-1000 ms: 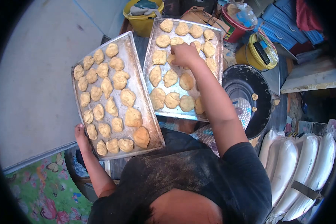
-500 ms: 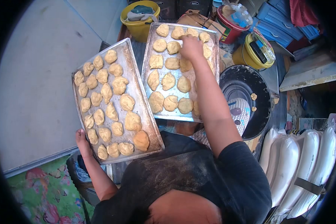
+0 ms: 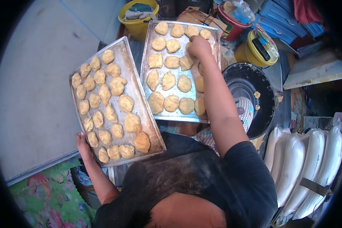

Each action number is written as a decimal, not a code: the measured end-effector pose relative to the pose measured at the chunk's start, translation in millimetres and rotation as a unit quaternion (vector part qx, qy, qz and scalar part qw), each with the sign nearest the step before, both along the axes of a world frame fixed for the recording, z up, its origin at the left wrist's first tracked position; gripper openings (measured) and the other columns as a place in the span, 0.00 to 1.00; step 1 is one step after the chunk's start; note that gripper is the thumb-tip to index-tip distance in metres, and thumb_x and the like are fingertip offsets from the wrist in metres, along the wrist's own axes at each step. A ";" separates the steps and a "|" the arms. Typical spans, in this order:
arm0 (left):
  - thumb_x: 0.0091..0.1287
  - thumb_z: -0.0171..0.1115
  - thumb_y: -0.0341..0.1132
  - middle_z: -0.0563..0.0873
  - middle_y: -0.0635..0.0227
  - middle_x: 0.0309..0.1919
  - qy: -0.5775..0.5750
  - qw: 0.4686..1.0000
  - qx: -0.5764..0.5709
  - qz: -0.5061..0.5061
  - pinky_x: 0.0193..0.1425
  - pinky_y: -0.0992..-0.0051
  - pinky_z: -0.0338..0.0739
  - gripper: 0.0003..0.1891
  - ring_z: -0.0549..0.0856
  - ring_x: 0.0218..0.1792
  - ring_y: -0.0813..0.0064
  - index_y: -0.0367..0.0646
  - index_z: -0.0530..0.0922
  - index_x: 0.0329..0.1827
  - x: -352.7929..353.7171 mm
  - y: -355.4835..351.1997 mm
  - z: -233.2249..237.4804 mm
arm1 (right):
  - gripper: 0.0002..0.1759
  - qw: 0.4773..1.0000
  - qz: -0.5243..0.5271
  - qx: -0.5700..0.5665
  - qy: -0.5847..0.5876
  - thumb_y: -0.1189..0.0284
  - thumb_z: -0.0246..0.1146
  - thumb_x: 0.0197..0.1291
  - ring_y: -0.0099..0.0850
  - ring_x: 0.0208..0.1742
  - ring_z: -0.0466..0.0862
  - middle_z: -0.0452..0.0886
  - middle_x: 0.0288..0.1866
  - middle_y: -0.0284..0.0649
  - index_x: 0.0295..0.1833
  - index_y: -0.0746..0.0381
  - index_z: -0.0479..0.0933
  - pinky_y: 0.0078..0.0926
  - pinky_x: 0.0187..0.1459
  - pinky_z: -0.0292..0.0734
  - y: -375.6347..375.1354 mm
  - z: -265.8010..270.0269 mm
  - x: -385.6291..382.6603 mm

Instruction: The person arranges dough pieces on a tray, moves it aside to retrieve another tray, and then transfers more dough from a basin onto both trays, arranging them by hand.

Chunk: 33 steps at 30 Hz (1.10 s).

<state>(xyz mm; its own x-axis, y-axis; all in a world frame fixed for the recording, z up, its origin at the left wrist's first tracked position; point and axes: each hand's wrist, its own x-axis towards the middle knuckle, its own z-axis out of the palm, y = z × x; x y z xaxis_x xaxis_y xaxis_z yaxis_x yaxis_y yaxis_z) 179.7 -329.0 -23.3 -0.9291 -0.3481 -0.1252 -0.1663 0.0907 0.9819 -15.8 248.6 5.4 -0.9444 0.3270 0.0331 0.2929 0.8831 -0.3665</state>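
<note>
My left hand (image 3: 83, 147) grips the lower left edge of a tilted metal baking tray (image 3: 149, 123), its fingers partly hidden behind the rim. Several lumps of pale yellow dough lie on that tray, including a larger, more orange dough lump (image 3: 142, 142) near the bottom corner. A second baking tray (image 3: 215, 41) lies to the right, with rows of flattened dough pieces on it. Over its upper right part, my right hand (image 3: 200, 48) has its fingers closed at a dough piece (image 3: 188, 46), which is mostly covered. My right forearm hides some pieces in the right column.
A black basin (image 3: 268, 91) with two dough scraps stands right of the trays, a dotted cloth (image 3: 244, 108) at its near side. Yellow buckets (image 3: 140, 28) and a red bucket (image 3: 233, 30) stand behind. Plastic-wrapped white bundles (image 3: 292, 163) are at lower right.
My right hand has shifted slightly right and down over the right tray, uncovering more of the dough beside it. The whole view has moved a little; my left hand keeps its hold.
</note>
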 end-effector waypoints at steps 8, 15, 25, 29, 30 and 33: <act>0.75 0.50 0.37 0.78 0.72 0.37 0.006 0.999 -0.039 0.005 0.47 0.77 0.72 0.09 0.76 0.39 0.81 0.41 0.73 0.44 0.8 -6.0 -0.1 | 0.19 0.994 0.038 -0.034 0.099 0.72 0.61 0.49 0.43 0.51 0.82 0.82 0.48 0.48 0.50 0.56 0.81 0.36 0.52 0.76 -0.6 22.5 35.5; 0.74 0.50 0.36 0.78 0.72 0.37 0.008 1.000 0.018 0.008 0.47 0.77 0.72 0.08 0.75 0.39 0.81 0.41 0.73 0.43 -0.5 6.7 0.6 | 0.23 0.991 0.128 0.022 0.006 0.64 0.68 0.46 0.40 0.52 0.81 0.82 0.47 0.41 0.51 0.55 0.79 0.45 0.57 0.65 -35.4 -0.7 74.1; 0.73 0.51 0.36 0.76 0.73 0.37 0.007 0.999 -0.036 0.004 0.48 0.78 0.70 0.08 0.73 0.38 0.81 0.40 0.74 0.43 -5.6 -6.5 -8.9 | 0.31 0.999 -0.032 -0.033 -0.001 0.59 0.72 0.43 0.42 0.57 0.78 0.75 0.57 0.46 0.56 0.56 0.76 0.41 0.58 0.72 27.3 -9.8 106.2; 0.73 0.52 0.36 0.76 0.73 0.36 0.016 1.000 -0.019 0.006 0.47 0.78 0.70 0.09 0.73 0.38 0.82 0.39 0.74 0.43 -3.5 -12.1 -13.4 | 0.32 0.996 -0.053 -0.059 -0.027 0.58 0.73 0.43 0.44 0.60 0.75 0.73 0.59 0.45 0.56 0.56 0.76 0.41 0.58 0.73 24.6 7.0 101.1; 0.73 0.52 0.36 0.76 0.73 0.36 0.016 1.000 -0.019 0.004 0.48 0.78 0.70 0.09 0.73 0.38 0.82 0.39 0.74 0.43 -3.8 -12.0 -12.6 | 0.32 0.997 -0.051 -0.059 -0.025 0.58 0.73 0.43 0.44 0.60 0.75 0.73 0.59 0.45 0.56 0.56 0.76 0.41 0.58 0.73 24.1 4.3 94.4; 0.73 0.52 0.36 0.77 0.73 0.36 0.010 0.999 -0.038 0.002 0.48 0.78 0.70 0.09 0.73 0.39 0.82 0.39 0.74 0.43 -3.3 -8.9 -7.9 | 0.32 0.988 -0.067 -0.006 0.142 0.57 0.73 0.44 0.43 0.62 0.73 0.72 0.59 0.43 0.57 0.54 0.75 0.41 0.59 0.72 29.4 -14.2 65.5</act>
